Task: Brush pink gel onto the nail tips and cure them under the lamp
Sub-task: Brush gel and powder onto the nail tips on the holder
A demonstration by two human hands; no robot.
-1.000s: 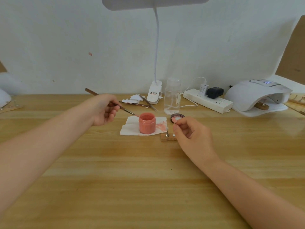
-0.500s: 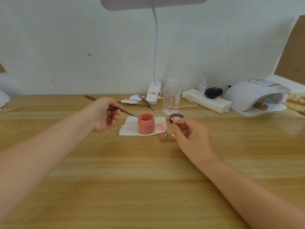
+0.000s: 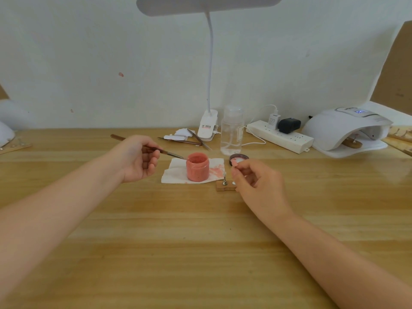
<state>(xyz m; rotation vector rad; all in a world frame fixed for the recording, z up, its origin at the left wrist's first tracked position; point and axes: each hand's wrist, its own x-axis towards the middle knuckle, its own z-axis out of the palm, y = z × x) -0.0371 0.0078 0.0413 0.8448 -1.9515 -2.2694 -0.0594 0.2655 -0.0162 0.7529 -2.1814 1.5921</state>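
Observation:
An open jar of pink gel (image 3: 197,167) stands on a white tissue (image 3: 176,172) at the table's middle. My left hand (image 3: 138,158) grips a thin brush (image 3: 156,150) whose tip reaches the jar's rim. Right of the jar, my right hand (image 3: 256,181) pinches a small pink nail tip (image 3: 234,163) between thumb and finger. Below it lies a small wooden holder (image 3: 225,187) with a metal stand. The white curing lamp (image 3: 343,128) sits at the back right, and another wooden holder lies inside it.
The jar's lid (image 3: 239,157) lies behind my right hand. A clear bottle (image 3: 231,132), a clip-on desk lamp (image 3: 208,126), tweezers (image 3: 180,141) and a power strip (image 3: 281,136) line the back of the wooden table. Wooden nail holders lie at both far edges.
My left hand has lowered the brush so its tip now meets the jar's rim. My right hand keeps pinching the nail tip in about the same place.

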